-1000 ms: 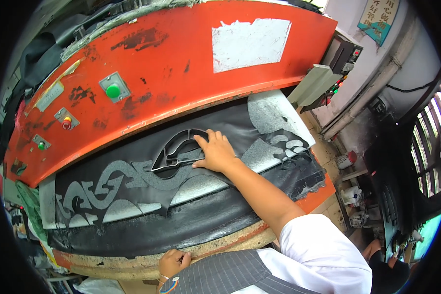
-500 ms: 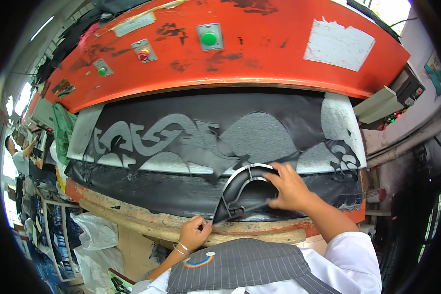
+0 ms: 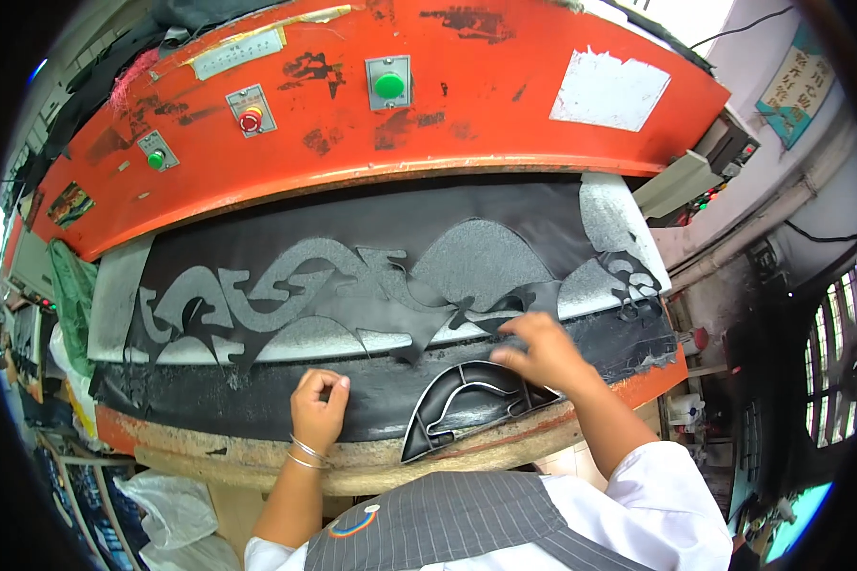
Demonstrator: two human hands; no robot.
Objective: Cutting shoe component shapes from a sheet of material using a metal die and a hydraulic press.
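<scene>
A curved metal cutting die (image 3: 462,378), shaped like an arch with thin upright walls, lies by the front edge of the press bed. Over its far right end hovers my right hand (image 3: 547,360), fingers bent and apart, with nothing visible in them. To the left of the die, above the black front strip, my left hand (image 3: 318,407) has its fingers curled against the thumb; nothing shows in it. Beyond both hands is a black leather-like sheet (image 3: 352,211) with curved cut-outs, where grey board (image 3: 490,257) shows through. Loose strips of the sheet sag along its near edge.
An orange press beam (image 3: 486,124) with green buttons (image 3: 388,86) and a red knob (image 3: 250,119) spans the far side. A worn wooden rail (image 3: 257,463) runs along the near edge. White plastic bags (image 3: 171,504) sit at the lower left, and a pipe (image 3: 733,224) runs at right.
The die has been let go and now lies lower, near the front edge. My left hand has left its tip and moved left and farther in. My right hand has come off it. The view has shifted.
</scene>
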